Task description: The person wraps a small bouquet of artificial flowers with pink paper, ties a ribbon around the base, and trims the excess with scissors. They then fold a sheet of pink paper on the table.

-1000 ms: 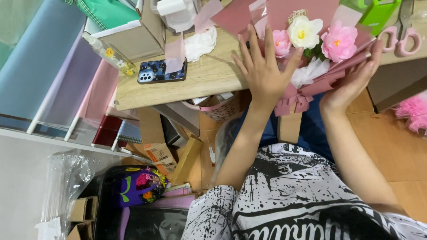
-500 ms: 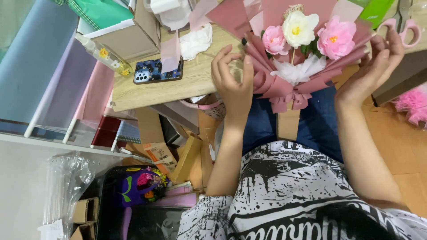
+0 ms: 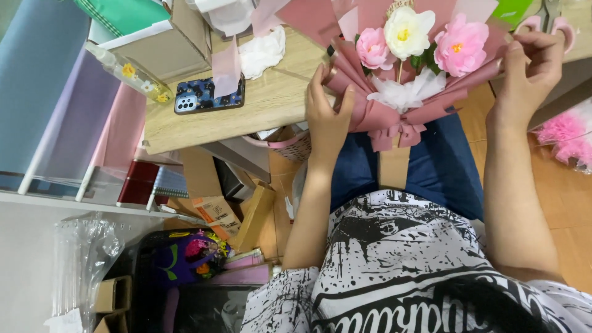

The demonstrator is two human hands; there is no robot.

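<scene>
Both hands on a pink-wrapped bouquet at the worktop edge.

On the wooden worktop [image 3: 259,111] I see a phone [image 3: 206,95] in a blue patterned case, a crumpled white tissue [image 3: 262,52] and a cardboard box [image 3: 176,46]; pink scissor handles [image 3: 542,24] lie just behind my right hand. Cardboard pieces crowd the floor below. The bouquet [image 3: 410,68], pink and cream flowers in dusty-pink paper, sits over my lap between the hands. My left hand [image 3: 327,114] pinches the wrap's left folds, thumb in front, fingers behind. My right hand [image 3: 530,65] curls on the wrap's right edge, fingertips pressed together on the paper.
</scene>
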